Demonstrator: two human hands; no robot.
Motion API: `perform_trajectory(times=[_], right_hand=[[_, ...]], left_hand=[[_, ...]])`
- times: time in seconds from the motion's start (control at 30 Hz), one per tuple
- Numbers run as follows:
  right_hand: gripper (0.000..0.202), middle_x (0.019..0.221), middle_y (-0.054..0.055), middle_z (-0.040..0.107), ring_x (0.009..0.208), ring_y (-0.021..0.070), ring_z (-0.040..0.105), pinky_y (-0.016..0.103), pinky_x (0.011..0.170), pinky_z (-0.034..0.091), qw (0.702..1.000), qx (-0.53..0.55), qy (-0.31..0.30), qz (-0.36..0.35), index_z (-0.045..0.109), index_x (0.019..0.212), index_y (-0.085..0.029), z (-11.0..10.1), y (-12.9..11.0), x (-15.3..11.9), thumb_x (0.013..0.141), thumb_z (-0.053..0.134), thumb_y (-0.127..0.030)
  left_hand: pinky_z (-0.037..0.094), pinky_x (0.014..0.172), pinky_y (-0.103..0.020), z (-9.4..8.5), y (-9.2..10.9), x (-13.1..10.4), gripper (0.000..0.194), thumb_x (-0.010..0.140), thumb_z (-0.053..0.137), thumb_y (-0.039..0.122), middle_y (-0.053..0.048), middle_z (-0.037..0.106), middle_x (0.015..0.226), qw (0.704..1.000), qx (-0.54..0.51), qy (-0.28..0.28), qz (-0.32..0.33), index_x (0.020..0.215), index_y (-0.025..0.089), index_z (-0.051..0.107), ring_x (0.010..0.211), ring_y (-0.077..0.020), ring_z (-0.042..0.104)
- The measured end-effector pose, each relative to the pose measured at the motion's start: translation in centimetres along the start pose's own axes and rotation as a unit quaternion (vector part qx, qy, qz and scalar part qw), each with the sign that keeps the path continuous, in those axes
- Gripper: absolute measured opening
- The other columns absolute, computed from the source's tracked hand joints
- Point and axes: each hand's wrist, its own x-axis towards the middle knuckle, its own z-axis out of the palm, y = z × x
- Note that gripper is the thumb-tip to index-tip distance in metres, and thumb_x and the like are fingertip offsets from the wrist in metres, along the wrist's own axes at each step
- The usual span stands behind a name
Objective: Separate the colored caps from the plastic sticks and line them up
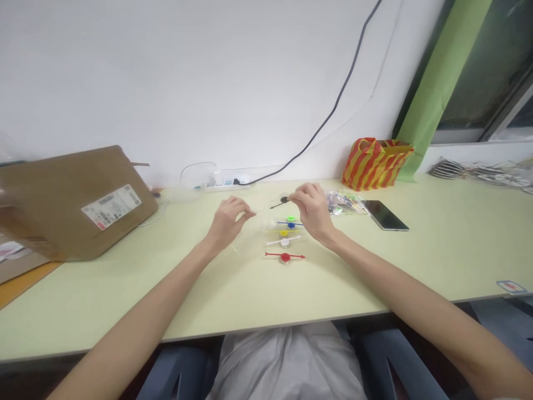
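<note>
**Black pointer held above the table**

The black spinner hung pinched in the right hand, above the blue, white and red spinners. The left hand pinched something clear, perhaps film.

Six spinners (one black), one phone.

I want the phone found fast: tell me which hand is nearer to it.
Right. The right hand is just left of the phone, with a clear bag of small parts between them. The left hand is farther left, beyond the coloured spinners.
</note>
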Motion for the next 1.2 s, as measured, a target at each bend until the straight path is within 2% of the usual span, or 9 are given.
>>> perform_trajectory(times=[0.2, 0.37, 0.5, 0.67, 0.77, 0.93, 1.07, 1.2], right_hand=[[0.027, 0.097, 0.008, 0.062, 0.095, 0.0236, 0.052, 0.040, 0.085, 0.042, 0.997, 0.038, -0.030, -0.052, 0.067, 0.094, -0.025, 0.1, -1.3, -0.3, 0.102, 0.046, -0.012], [0.028, 0.095, 0.007, 0.069, 0.095, 0.0232, 0.055, 0.041, 0.085, 0.043, 0.994, 0.065, -0.029, -0.081, 0.068, 0.095, -0.026, -0.1, -2.0, -0.2, 0.102, 0.044, -0.012], [0.032, 0.096, 0.006, 0.073, 0.097, 0.0232, 0.058, 0.042, 0.088, 0.043, 0.991, 0.078, -0.057, -0.093, 0.068, 0.095, -0.026, -0.3, -2.3, -0.1, 0.103, 0.040, -0.013], [0.036, 0.100, 0.004, 0.077, 0.104, 0.0225, 0.060, 0.042, 0.093, 0.041, 0.988, 0.076, -0.083, -0.104, 0.069, 0.096, -0.026, -0.3, -2.5, -0.2, 0.103, 0.037, -0.011], [0.037, 0.101, 0.003, 0.078, 0.108, 0.0220, 0.061, 0.042, 0.095, 0.041, 0.987, 0.078, -0.089, -0.112, 0.070, 0.097, -0.025, -0.3, -2.5, -0.2, 0.103, 0.037, -0.009], [0.038, 0.101, 0.004, 0.078, 0.111, 0.0230, 0.060, 0.044, 0.096, 0.041, 0.985, 0.079, -0.105, -0.108, 0.071, 0.096, -0.026, -0.2, -2.7, -0.2, 0.102, 0.038, -0.009], [0.032, 0.096, 0.006, 0.073, 0.101, 0.0228, 0.057, 0.042, 0.090, 0.043, 0.985, 0.089, -0.097, -0.113, 0.070, 0.095, -0.025, -0.3, -2.9, -0.1, 0.101, 0.043, -0.010], [0.033, 0.095, 0.008, 0.064, 0.095, 0.0223, 0.053, 0.039, 0.084, 0.044, 0.987, 0.085, -0.085, -0.109, 0.070, 0.092, -0.025, -0.3, -3.0, -0.1, 0.100, 0.043, -0.008]], left_hand=[[0.048, 0.085, -0.036, -0.1, 0.7, -0.1, 0.018, 0.096, 0.063, 0.034, -0.003, 0.068, 0.086, 0.997, -0.074, -0.004, -0.024, 0.083, 0.021, 0.063, 0.086, -0.0200, 0.061], [0.047, 0.074, -0.031, 0.0, 1.5, -0.2, 0.021, 0.096, 0.063, 0.040, -0.002, 0.069, 0.084, 0.992, -0.120, -0.019, -0.043, 0.087, 0.021, 0.065, 0.079, -0.0167, 0.061], [0.045, 0.071, -0.030, 0.0, 2.4, -0.1, 0.026, 0.095, 0.064, 0.045, -0.001, 0.071, 0.083, 0.988, -0.142, -0.014, -0.060, 0.088, 0.021, 0.066, 0.076, -0.0155, 0.061], [0.045, 0.066, -0.028, -0.3, 3.7, 0.0, 0.029, 0.093, 0.068, 0.048, 0.001, 0.064, 0.071, 0.973, -0.209, -0.039, -0.095, 0.104, 0.022, 0.070, 0.067, -0.0143, 0.057], [0.047, 0.067, -0.028, -0.6, 4.0, 0.0, 0.032, 0.090, 0.071, 0.048, 0.001, 0.062, 0.069, 0.958, -0.260, -0.060, -0.106, 0.108, 0.021, 0.071, 0.066, -0.0144, 0.057], [0.049, 0.069, -0.029, -1.0, 4.0, 0.2, 0.034, 0.093, 0.067, 0.050, -0.002, 0.063, 0.076, 0.950, -0.282, -0.090, -0.095, 0.109, 0.021, 0.073, 0.071, -0.0154, 0.057], [0.051, 0.076, -0.030, -1.0, 4.3, 0.3, 0.033, 0.095, 0.064, 0.050, -0.004, 0.065, 0.085, 0.949, -0.283, -0.113, -0.083, 0.106, 0.020, 0.072, 0.081, -0.0176, 0.060], [0.053, 0.077, -0.031, -1.0, 4.8, 0.2, 0.028, 0.094, 0.065, 0.047, -0.004, 0.068, 0.091, 0.946, -0.291, -0.114, -0.090, 0.104, 0.021, 0.070, 0.083, -0.0175, 0.063]])
